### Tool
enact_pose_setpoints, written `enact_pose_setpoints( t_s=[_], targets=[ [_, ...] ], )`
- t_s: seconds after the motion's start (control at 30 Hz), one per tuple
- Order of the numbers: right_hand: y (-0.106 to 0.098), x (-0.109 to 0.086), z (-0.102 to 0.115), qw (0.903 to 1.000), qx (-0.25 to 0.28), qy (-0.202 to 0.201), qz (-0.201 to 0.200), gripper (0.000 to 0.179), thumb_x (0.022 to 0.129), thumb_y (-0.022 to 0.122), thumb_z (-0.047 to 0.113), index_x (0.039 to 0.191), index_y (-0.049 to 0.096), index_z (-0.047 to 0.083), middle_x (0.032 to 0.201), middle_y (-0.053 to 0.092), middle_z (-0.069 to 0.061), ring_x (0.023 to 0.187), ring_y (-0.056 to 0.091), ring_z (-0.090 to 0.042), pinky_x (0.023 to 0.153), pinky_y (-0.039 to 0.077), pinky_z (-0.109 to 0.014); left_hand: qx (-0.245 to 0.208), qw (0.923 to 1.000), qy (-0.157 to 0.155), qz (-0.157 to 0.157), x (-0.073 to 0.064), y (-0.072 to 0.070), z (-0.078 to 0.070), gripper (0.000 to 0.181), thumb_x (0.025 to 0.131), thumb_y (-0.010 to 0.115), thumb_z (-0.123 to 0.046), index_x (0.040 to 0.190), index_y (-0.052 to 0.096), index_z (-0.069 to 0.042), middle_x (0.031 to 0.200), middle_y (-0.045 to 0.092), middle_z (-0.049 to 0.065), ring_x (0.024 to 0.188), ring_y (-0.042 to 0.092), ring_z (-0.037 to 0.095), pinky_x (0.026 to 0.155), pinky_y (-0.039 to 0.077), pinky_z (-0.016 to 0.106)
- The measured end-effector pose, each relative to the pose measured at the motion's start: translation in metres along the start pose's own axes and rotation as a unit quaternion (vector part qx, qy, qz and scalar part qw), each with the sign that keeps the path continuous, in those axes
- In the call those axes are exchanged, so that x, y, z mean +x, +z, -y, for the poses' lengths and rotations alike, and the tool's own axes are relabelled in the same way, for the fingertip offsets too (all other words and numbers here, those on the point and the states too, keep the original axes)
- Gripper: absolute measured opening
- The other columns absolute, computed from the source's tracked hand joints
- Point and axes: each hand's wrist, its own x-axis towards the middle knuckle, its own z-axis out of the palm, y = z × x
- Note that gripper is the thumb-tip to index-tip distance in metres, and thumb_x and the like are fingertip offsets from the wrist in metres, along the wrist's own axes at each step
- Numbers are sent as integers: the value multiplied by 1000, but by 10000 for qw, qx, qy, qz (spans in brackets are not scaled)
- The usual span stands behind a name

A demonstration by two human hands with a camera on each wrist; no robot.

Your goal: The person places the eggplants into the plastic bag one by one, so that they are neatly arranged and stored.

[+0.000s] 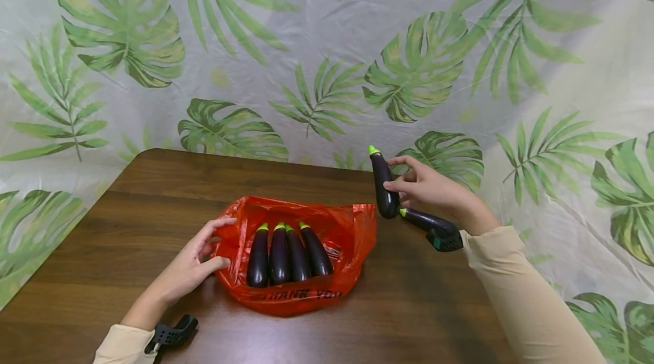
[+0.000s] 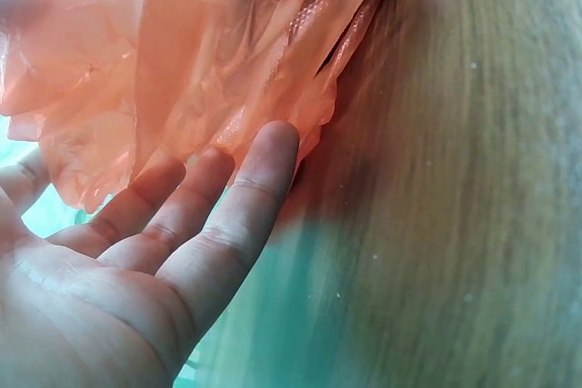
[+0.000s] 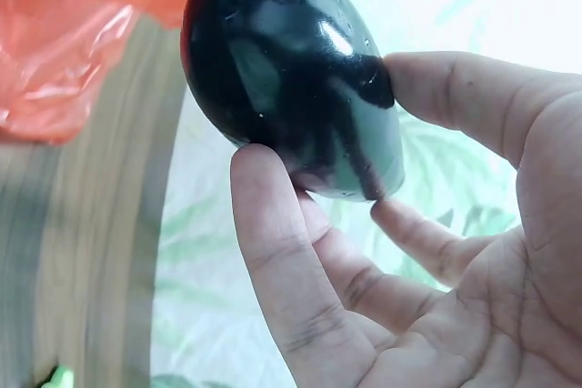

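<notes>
My right hand [image 1: 426, 188] pinches a dark purple eggplant [image 1: 384, 185] between thumb and fingers, above the table's back right. Its bright green stem end points up; in the right wrist view the glossy rounded end of the eggplant [image 3: 291, 79] shows between the fingers. A red plastic bag [image 1: 296, 301] printed THANK YOU lies with its mouth spread. Several eggplants [image 1: 279, 256] lie side by side in it, stems toward the back. My left hand [image 1: 191, 262] is at the bag's left rim, its fingers loosely extended against the thin plastic [image 2: 209, 61].
Another eggplant [image 1: 426, 220] lies on the brown wooden table [image 1: 168, 199], partly hidden by the right wrist and its black wrist device [image 1: 444, 240]. A leaf-patterned sheet [image 1: 327, 40] hangs right behind the table's back edge.
</notes>
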Motion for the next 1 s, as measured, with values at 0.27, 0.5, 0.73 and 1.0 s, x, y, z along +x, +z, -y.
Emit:
enact_pose_setpoints(
  t_s=[0.27,0.5,0.73,1.0],
  targets=[
    [12,4,24,9992,-209,-272,204,71,109,63,28,166,23,14,129,65,-25,105,74,-28,97,63,-45,23,10000,-20,-16,0,0,-1,65,99,63,1,158,38,-6,145,49,31,117,69,13,86,65,31],
    [25,7,36,9991,-199,-244,274,73,108,65,32,166,23,19,134,64,-24,110,74,-29,96,63,-44,52,10000,-4,-29,0,0,-1,65,98,63,1,158,39,-6,144,49,31,117,69,13,85,65,31],
    [38,13,43,9985,-192,-354,374,73,108,66,30,166,22,20,133,65,-24,110,73,-32,96,64,-46,138,9999,4,-71,0,0,-1,65,98,64,-1,158,39,-6,143,51,30,116,69,12,85,65,31],
    [51,15,53,9975,-303,-388,510,72,107,67,28,164,24,21,125,63,-22,98,68,-28,91,65,-44,113,9999,23,-71,0,0,0,65,99,64,1,158,39,-5,141,50,31,116,69,11,85,65,31]
  ],
)
